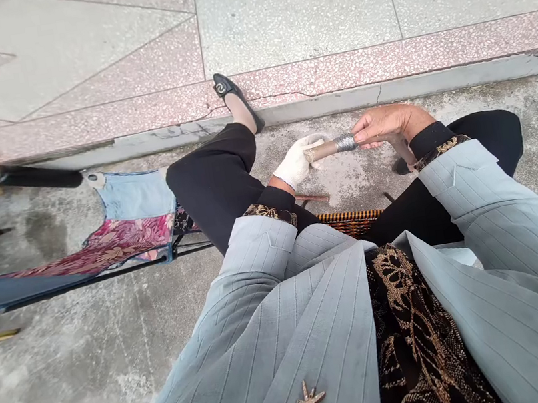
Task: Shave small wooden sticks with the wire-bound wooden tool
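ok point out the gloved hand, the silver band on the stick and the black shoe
gloved hand (297, 160), head view, back of the white glove
silver band (346, 143), head view, middle of the wrapping
black shoe (226, 87), head view, toe

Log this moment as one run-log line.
left hand: white glove, grips thin brown stick | right hand: bare, pinches silver wrapped band | seated, woven rattan seat, concrete floor

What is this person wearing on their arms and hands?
Both arms are in pale grey-blue pinstriped jacket sleeves with pointed turned-back cuffs; black cuffs with gold patterned trim show beneath. The left hand wears a white knit glove. The right hand is bare, with no glove or visible ring.
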The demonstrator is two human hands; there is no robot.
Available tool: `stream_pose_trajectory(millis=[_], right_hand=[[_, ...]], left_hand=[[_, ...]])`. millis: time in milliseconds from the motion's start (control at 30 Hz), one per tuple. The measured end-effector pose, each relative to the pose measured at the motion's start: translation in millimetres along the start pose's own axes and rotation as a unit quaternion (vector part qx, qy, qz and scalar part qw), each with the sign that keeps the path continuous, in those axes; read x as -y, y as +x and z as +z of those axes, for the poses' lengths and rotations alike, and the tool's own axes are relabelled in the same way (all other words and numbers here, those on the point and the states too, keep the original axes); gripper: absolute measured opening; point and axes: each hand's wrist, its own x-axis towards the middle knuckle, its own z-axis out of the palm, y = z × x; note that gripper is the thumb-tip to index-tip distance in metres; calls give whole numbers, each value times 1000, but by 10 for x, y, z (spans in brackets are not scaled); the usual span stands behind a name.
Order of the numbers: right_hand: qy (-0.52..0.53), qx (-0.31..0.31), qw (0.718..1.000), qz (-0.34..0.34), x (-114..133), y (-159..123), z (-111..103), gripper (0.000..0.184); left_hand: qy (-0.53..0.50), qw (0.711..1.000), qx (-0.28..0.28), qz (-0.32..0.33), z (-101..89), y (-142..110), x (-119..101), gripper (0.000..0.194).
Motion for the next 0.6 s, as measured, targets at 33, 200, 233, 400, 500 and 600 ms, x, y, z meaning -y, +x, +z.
stream_pose_trajectory(millis=[33, 200, 233, 400, 500, 600], right_hand=[[27, -11, 1000, -1, -37, 34, 18, 48], [229, -80, 970, -9, -125, 188, 172, 45], [241, -99, 965, -8, -121, 218, 205, 45], [84, -263, 961, 0, -75, 429, 425, 32], [-143, -351, 925, -1, -21, 557, 619, 26], [-295, -359, 885, 5, 76, 631, 757, 35]], left_hand=[[-9, 1000, 4, 11, -1, 4, 10, 43], [2, 999, 25, 31, 59, -37, -77, 46], [7, 999, 17, 30, 77, -47, -108, 51], [41, 996, -75, 5, 145, -24, -166, 50], [11, 992, -123, -5, 183, 51, -132, 64], [-39, 986, -158, -35, 182, 122, -146, 71]])
